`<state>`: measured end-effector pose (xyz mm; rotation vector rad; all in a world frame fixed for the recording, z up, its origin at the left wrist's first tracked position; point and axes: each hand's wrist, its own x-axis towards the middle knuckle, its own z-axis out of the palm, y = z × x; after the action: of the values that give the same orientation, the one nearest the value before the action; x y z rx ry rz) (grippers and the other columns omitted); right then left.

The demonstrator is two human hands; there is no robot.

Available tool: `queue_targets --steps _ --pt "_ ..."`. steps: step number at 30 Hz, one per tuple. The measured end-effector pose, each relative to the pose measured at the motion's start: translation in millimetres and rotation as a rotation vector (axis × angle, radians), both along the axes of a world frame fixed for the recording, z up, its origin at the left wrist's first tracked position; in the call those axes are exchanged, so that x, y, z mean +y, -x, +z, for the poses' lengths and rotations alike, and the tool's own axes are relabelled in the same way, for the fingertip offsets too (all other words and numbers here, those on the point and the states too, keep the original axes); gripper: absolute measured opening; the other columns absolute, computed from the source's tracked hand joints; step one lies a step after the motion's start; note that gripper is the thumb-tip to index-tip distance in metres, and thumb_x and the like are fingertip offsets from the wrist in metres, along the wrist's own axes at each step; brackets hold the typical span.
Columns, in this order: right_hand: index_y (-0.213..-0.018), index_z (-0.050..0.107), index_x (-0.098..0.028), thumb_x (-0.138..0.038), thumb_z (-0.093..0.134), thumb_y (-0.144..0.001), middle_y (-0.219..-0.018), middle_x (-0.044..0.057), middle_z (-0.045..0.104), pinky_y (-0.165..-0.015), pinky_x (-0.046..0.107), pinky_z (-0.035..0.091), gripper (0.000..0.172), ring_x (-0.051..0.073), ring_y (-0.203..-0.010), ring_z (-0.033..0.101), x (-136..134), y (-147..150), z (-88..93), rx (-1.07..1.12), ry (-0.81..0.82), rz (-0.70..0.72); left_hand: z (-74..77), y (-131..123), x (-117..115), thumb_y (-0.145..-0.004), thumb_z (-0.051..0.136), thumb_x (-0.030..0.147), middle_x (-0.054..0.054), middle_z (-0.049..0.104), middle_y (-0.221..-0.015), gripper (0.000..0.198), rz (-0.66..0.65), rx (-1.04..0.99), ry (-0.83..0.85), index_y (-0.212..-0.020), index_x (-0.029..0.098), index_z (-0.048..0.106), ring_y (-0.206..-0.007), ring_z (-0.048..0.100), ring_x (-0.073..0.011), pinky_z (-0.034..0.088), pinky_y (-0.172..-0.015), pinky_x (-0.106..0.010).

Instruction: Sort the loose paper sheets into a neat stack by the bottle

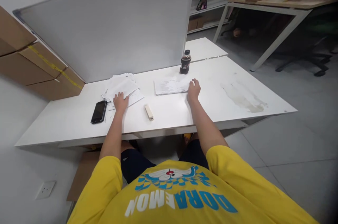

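Observation:
On the white table, my left hand [120, 102] lies with its fingers spread on a loose, uneven pile of white paper sheets [121, 85]. My right hand [194, 89] is at the right edge of a neater stack of printed sheets [170, 85]. Its fingers are loosely bent and apart, touching the stack's edge. Between the two hands, nearer to me, lies a small cream-coloured stapler-like object [148, 112]. A black smartphone [99, 112] rests left of my left hand, partly beside the loose sheets.
Behind the printed stack stands a bottle of dark drink [185, 63]. A whiteboard [111, 27] rises along the table's back edge. Cardboard boxes [52, 69] are stacked at the left. A grey smear [245, 97] marks the tabletop [211, 111] at the right.

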<state>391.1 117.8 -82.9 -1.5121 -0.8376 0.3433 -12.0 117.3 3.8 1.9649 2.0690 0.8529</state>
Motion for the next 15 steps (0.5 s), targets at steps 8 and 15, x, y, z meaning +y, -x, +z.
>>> queue_targets --steps 8,15 --pt "-0.101 0.059 -0.017 -0.035 0.029 -0.092 -0.109 0.011 0.066 -0.093 0.038 0.048 0.036 0.02 -0.104 0.061 -14 1 13.0 0.093 -0.06 -0.171 34.3 -27 -21 -0.099 0.039 0.028 -0.009 0.068 -0.083 0.032 0.106 -0.158 -0.161 -0.085 0.013 0.065 -0.091 0.061 -0.0228 0.04 -0.09 -0.035" --pt "-0.079 0.064 -0.019 -0.047 0.041 -0.089 -0.086 0.008 0.069 -0.085 0.038 0.05 0.037 0.022 -0.088 0.063 -59 45 28.5 -0.078 -0.084 0.336 40.9 -121 -121 -0.09 0.054 0.052 -0.005 0.068 -0.078 0.039 -0.005 -0.873 -0.343 -0.083 0.016 0.068 -0.083 0.065 -0.0213 0.049 -0.075 -0.029"
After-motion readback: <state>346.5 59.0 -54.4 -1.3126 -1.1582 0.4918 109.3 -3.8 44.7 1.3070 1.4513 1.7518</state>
